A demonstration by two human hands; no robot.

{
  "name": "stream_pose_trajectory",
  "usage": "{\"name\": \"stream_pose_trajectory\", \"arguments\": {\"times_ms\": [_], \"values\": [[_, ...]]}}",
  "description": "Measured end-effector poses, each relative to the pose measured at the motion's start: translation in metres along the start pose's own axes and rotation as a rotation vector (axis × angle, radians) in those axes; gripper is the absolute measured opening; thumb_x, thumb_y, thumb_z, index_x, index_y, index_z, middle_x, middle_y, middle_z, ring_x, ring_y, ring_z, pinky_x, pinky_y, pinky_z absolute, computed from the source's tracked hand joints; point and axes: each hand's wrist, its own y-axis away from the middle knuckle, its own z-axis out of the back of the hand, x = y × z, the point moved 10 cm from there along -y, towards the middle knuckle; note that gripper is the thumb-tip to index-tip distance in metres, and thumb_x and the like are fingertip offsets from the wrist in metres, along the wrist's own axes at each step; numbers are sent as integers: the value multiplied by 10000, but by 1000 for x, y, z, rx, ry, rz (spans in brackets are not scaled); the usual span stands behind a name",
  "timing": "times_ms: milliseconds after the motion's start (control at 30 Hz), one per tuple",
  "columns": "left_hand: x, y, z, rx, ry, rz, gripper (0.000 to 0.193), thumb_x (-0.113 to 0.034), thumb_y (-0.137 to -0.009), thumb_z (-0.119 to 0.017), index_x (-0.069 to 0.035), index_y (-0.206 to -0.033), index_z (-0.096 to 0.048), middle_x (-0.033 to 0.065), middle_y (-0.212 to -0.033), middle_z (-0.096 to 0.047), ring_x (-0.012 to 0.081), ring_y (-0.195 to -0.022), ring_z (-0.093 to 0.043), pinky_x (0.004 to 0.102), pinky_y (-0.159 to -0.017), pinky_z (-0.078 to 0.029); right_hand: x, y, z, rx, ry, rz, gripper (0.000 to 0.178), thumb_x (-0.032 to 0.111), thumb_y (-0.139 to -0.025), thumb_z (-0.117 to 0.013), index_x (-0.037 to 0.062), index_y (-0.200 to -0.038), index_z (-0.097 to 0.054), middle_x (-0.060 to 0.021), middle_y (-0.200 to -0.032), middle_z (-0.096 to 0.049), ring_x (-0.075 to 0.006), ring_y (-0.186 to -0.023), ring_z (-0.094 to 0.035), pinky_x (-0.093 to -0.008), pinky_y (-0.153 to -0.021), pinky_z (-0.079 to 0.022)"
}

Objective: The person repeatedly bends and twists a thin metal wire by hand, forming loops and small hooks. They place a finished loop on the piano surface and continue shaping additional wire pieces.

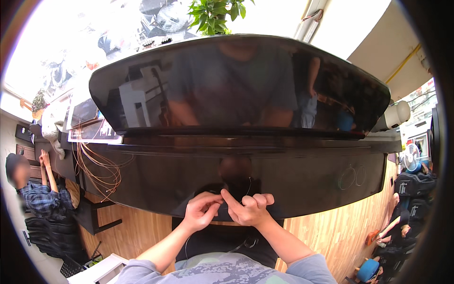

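Note:
Over the front edge of a glossy black piano-like cabinet, my two hands meet fingertip to fingertip. My left hand is closed in a pinch on a thin string that is hard to see. My right hand has its index finger stretched toward the left fingertips, with the other fingers curled around the string. One length of the thin string rises above the right hand and ends in a small bright tip. Below, a loop of it hangs over my dark lap.
Loose copper-coloured strings spread over the cabinet's left side; two coiled strings lie on its right. A glossy raised panel stands behind. A person sits at left. Black bags and a fan are at right.

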Motion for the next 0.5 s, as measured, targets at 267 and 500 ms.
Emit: {"name": "stream_pose_trajectory", "arguments": {"times_ms": [267, 500], "values": [[-3, 9, 2, -47, 28, -163, 255, 118, -865, -552, 21, -1098, -589, 116, -913, -658, 88, -624, -575, 203, -553, -481, 5, -8, 2, -20, -62, 18, 461, 135, -600, -693, 124, -1060, -713, 7, -704, -396, -152, -679, -466, -342, -705, -278], [2, -1, -6, 19, 122, -96, 91, 41, -905, -568, 24, -984, -609, 91, -867, -661, 92, -620, -572, 219, -555, -471, 8, -8, 7, -21, -235, 105, 457, 83, -628, -665, -4, -1075, -638, -76, -817, -559, -247, -769, -559, -384, -717, -427]]}}
